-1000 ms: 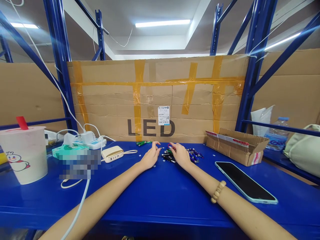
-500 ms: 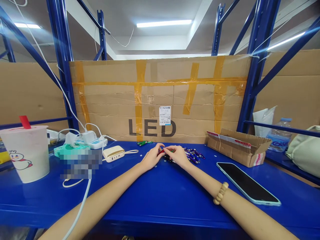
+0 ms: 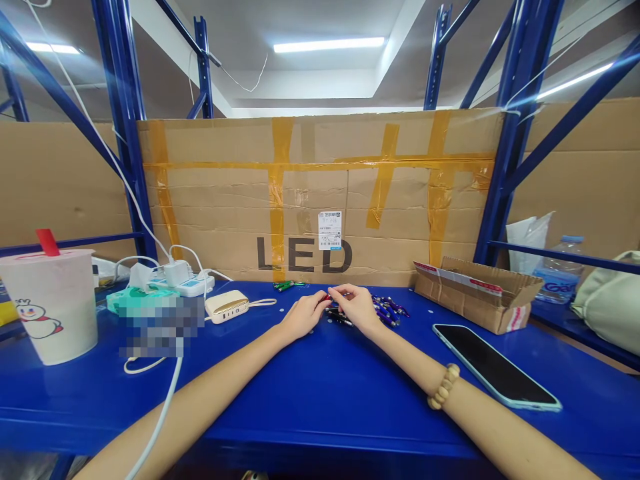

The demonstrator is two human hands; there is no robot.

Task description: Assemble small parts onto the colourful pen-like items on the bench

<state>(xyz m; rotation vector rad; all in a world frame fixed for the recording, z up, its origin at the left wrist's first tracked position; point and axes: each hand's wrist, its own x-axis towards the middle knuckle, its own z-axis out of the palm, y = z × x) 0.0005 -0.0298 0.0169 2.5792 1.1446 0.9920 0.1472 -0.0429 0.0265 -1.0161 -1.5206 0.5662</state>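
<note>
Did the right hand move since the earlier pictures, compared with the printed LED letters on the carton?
Yes. The right hand's fingertips moved left, toward the left hand: earlier under the letter D, now near its left edge.

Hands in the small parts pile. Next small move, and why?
Probably lift the red-marked piece clear with the right hand: the left hand sits beside it, and loose dark sticks crowd underneath, so a clean pinch upward seems least likely to disturb them.

Bright light from 3 ceiling tubes (image 3: 329,45); flare on right rack upright (image 3: 520,87); edges bowed.
</note>
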